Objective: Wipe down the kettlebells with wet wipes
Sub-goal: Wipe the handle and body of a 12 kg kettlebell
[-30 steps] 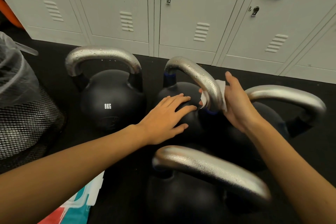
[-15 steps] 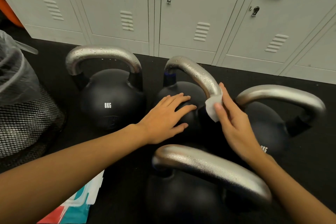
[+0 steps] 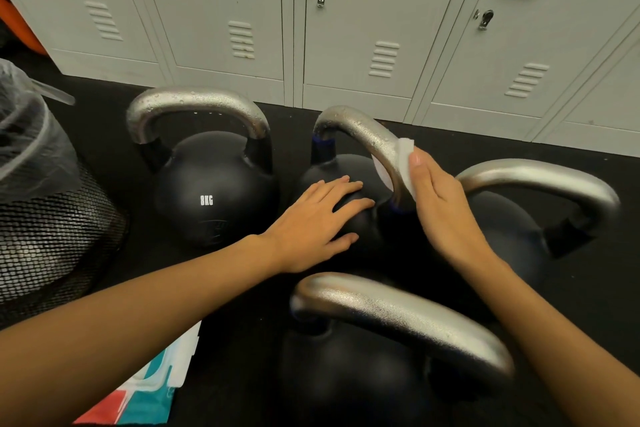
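Note:
Several black kettlebells with silver handles stand on the dark floor. The middle kettlebell (image 3: 360, 135) has a blue-banded handle. My left hand (image 3: 318, 218) lies flat on its black body with the fingers spread. My right hand (image 3: 440, 201) wraps a white wet wipe (image 3: 403, 152) round the near side of that handle. An 8 kg kettlebell (image 3: 207, 198) stands to the left, another kettlebell (image 3: 540, 184) to the right, and a near kettlebell (image 3: 398, 322) sits in front of me.
A black mesh bin (image 3: 52, 236) with a plastic liner stands at the left. A red, teal and white wipes pack (image 3: 149, 392) lies on the floor by my left arm. Grey lockers (image 3: 346, 28) line the back wall.
My right hand slid the wipe down to the handle's base, then back up its near side. My left hand stayed on the kettlebell body.

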{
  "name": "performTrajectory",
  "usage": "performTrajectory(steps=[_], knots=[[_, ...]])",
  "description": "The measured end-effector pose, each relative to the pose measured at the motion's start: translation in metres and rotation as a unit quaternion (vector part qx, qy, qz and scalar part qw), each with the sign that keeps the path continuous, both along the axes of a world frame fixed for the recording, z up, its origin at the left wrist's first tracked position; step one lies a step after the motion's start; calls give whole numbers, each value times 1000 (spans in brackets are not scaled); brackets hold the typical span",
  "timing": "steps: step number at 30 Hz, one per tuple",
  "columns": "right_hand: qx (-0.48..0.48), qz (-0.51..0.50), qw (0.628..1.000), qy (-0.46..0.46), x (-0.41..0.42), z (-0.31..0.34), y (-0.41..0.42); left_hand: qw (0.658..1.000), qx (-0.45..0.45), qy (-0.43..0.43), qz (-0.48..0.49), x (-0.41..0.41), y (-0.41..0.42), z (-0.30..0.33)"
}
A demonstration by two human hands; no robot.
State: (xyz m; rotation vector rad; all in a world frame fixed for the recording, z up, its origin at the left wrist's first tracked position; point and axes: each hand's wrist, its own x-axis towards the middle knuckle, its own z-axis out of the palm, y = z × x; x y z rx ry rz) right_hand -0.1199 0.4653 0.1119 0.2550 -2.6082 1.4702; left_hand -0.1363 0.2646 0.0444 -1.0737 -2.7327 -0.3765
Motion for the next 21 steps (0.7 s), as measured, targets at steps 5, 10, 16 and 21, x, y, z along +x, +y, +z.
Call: performTrajectory(steps=[5, 10, 16, 21], knots=[[80, 21, 996, 19, 7, 2, -2, 1000, -5, 1, 2, 0, 0, 0], [109, 32, 994, 9, -13, 18, -9, 1000, -5, 4, 1, 0, 0, 0], [-39, 9, 998, -37, -11, 10, -7, 1000, -9, -4, -2, -1, -1, 1], [-32, -62, 996, 47, 5, -3, -7, 1000, -12, -4, 0, -1, 0, 1]])
